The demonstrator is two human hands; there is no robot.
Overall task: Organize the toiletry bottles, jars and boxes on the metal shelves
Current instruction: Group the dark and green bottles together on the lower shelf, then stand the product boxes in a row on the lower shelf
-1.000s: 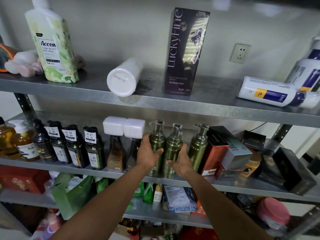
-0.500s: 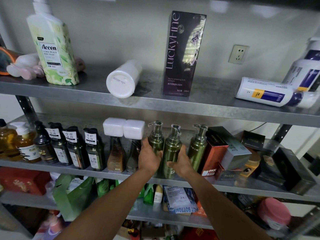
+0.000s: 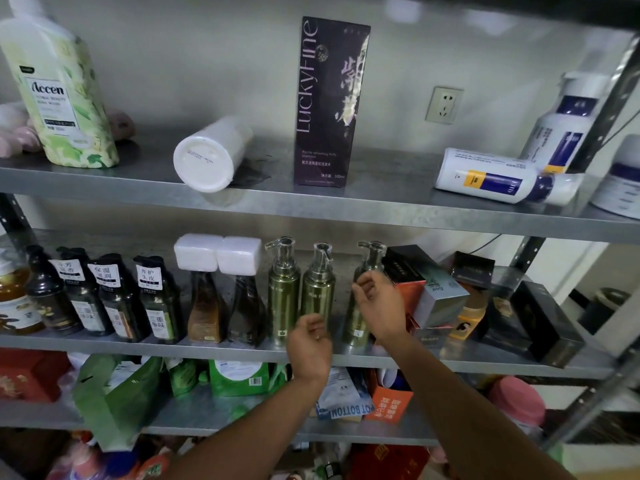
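While left hand (image 3: 310,344) hangs low, right hand (image 3: 379,306) overlaps rightmost green bottle (image 3: 351,325).

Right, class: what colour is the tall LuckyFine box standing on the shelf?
The LuckyFine box is dark purple with pale lettering, clearest in the head view.

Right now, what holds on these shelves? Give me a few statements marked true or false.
1. The LuckyFine box stands upright on the top shelf. True.
2. The white bottle beside it stands upright. False: it lies on its side.
3. Three green pump bottles stand on the middle shelf. True.
4. The left hand holds a box. False: it holds nothing, low before the green pump bottles.
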